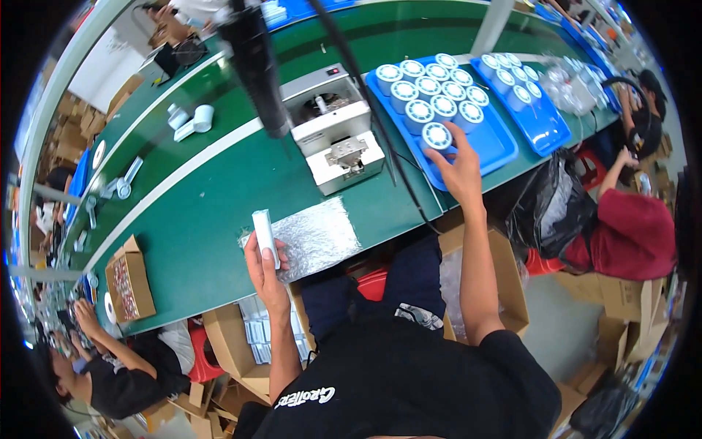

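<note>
My left hand [268, 265] is closed round a pale blue-white, bar-shaped plastic piece [263, 228], held upright over the left end of a crinkled silver sheet [325, 228]. On the right, my right hand [462, 170] grips a white cylindrical part [437, 135] between thumb and fingers; its top bears a light-blue spoked ring. This part is at the near left side of a blue tray [497, 146], where several matching cylinders [441, 106] stand upright in rows. Whether it touches the tray floor, I cannot tell.
A white bench machine [338, 124] with a metal fixture stands ahead, beside a hanging black cable [384, 139]. A second blue tray [550, 135] holds more cylinders. An open carton [131, 284] sits at left; a carton of pale pieces [256, 338] is below the bench. Co-workers sit both sides.
</note>
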{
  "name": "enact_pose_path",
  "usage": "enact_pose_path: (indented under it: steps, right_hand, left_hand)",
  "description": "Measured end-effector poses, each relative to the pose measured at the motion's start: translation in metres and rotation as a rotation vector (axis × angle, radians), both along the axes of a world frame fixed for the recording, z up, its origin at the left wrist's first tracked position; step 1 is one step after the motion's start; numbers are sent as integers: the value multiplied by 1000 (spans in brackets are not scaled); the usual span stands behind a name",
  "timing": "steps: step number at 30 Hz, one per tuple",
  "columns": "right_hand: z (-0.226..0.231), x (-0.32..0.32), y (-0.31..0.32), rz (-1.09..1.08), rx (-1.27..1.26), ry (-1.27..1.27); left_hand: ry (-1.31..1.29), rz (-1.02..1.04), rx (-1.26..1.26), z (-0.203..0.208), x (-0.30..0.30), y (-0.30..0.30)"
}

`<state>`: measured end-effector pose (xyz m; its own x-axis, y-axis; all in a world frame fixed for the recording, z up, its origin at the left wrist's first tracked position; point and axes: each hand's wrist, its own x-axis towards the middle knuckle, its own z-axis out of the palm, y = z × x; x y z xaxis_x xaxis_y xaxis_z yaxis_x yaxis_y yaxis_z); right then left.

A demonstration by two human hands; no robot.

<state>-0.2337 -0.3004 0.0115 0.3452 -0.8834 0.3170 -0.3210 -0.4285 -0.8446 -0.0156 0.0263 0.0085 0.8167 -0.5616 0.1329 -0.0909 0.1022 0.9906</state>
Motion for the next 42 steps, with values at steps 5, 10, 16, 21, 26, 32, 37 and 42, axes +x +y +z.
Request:
enact_pose_path:
  steps: [5,10,16,21,26,32,37,42]
  right_hand:
    - [16,-43,31,69,232,-660]
    - [49,-85,98,807,451,-1117]
    - [50,-23,170,975,646,-648]
    - [47,19,174,943,413,-425]
    - [42,31,171,991,357,-356]
    - [35,37,165,987,247,-319]
    - [39,40,162,928,167,-158]
    - [34,54,158,771,-36,-81]
  left_hand:
    - [463,-158,-204,21,-1,2]
    - [753,-305,-383,31,1,-17]
    - [705,-390,-390,39,0,-44]
    - [675,-322,-382,45,-4,-52]
    - [755,-274,-431,46,-5,-49]
    - [734,-252,-400,39,-9,-55]
    - [707,-266,-348,36,-14,-62]
    - [433,-297,-348,34,-17,-74]
